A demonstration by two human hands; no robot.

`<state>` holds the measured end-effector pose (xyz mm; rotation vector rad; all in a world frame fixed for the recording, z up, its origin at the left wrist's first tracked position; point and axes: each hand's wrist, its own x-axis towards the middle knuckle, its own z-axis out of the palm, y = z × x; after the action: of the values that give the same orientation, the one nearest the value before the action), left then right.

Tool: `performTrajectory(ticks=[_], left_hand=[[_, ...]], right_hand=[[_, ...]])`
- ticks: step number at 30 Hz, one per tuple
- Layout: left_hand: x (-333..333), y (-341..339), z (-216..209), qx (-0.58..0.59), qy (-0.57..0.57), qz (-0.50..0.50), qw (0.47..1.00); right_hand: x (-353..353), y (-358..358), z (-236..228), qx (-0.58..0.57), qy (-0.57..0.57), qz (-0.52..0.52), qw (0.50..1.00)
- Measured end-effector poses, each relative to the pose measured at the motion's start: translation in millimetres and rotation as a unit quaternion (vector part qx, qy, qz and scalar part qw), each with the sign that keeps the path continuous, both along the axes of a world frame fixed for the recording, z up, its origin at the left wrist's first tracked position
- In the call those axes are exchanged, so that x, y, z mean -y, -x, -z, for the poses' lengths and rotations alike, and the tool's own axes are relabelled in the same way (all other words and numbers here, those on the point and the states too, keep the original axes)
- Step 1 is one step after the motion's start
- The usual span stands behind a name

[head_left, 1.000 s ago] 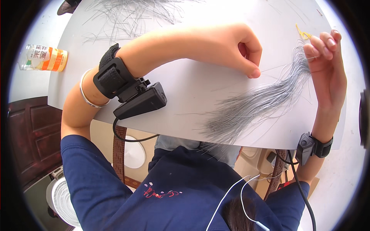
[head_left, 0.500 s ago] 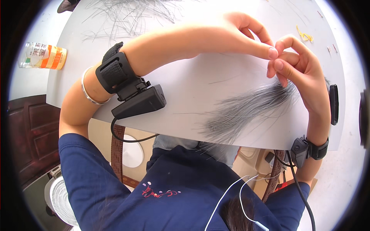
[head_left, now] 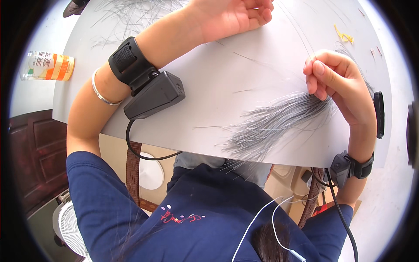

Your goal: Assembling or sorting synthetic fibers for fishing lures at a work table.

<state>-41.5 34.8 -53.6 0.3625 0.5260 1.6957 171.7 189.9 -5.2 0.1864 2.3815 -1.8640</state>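
My right hand (head_left: 338,81) is closed, thumb against the bent fingers, on thin grey strands. One or two fine strands (head_left: 301,32) run up from its fingertips toward the top edge. A thick bundle of grey strands (head_left: 279,124) fans out from under this hand toward the table's near edge; more strands show behind the hand. My left hand (head_left: 238,17) is raised at the top edge, palm partly showing and fingers curled in. Its fingertips are partly cut off, and I cannot make out what they hold.
A loose heap of grey strands (head_left: 131,17) lies at the far left of the white table (head_left: 209,96). Yellow ties (head_left: 344,35) lie at the far right. Near the table's left edge is a bottle with an orange label (head_left: 52,65). A dark flat object (head_left: 379,114) sits beside my right forearm.
My left hand has moved away from my right fingertips, up and to the left. Fine strands now stretch above the right hand, which has hardly moved.
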Motion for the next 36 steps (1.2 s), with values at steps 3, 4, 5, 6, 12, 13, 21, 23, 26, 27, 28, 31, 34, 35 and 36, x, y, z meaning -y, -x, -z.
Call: performTrajectory(ticks=[3, 4, 5, 6, 12, 13, 21, 23, 26, 27, 28, 31, 34, 35, 36], left_hand=[[1, -2, -3, 0.042, 0.022, -0.022, 0.999], [1, -4, -4, 0.025, 0.016, -0.038, 0.999], [1, -5, -5, 0.008, 0.009, -0.054, 0.998], [1, -6, -6, 0.008, 0.009, -0.054, 0.998], [0, -4, -3, -0.039, 0.019, -0.148, 0.988], [0, -2, -3, -0.044, 0.01, -0.143, 0.989], [2, 2, -3, -0.038, -0.041, -0.087, 0.995], [2, -1, -4, -0.064, -0.018, -0.112, 0.991], [2, -3, -6, -0.058, -0.022, -0.106, 0.992], [2, -3, -6, -0.058, -0.022, -0.106, 0.992], [2, -3, -6, -0.061, -0.027, -0.101, 0.993], [1, -3, -5, -0.065, -0.028, -0.102, 0.992], [0, -4, -5, -0.066, -0.024, -0.108, 0.992], [0, -4, -6, -0.065, -0.022, -0.109, 0.992], [0, -5, -6, -0.064, -0.023, -0.109, 0.992]], right_hand=[[-3, 0, 0, 0.032, 0.048, 0.005, 0.998], [-4, 0, 0, 0.041, 0.064, 0.004, 0.997], [-4, 0, 0, 0.046, 0.055, 0.009, 0.997], [-5, 0, 0, 0.05, 0.064, 0.009, 0.997], [-3, 0, 1, 0.041, 0.046, 0.021, 0.998], [-3, 0, 1, 0.029, 0.033, 0.026, 0.999], [0, 0, 1, 0.001, -0.062, 0.042, 0.997], [0, 0, 1, 0.002, -0.062, 0.041, 0.997], [-1, 0, 2, 0.002, -0.062, 0.039, 0.997], [-1, 0, 2, 0.003, -0.062, 0.039, 0.997], [-1, 0, 2, 0.0, -0.063, 0.037, 0.997], [-1, 0, 1, 0.0, -0.066, 0.036, 0.997], [-1, 0, 1, -0.001, -0.062, 0.035, 0.997], [-1, 0, 1, 0.004, -0.064, 0.038, 0.997], [-1, 0, 1, 0.006, -0.064, 0.038, 0.997]])
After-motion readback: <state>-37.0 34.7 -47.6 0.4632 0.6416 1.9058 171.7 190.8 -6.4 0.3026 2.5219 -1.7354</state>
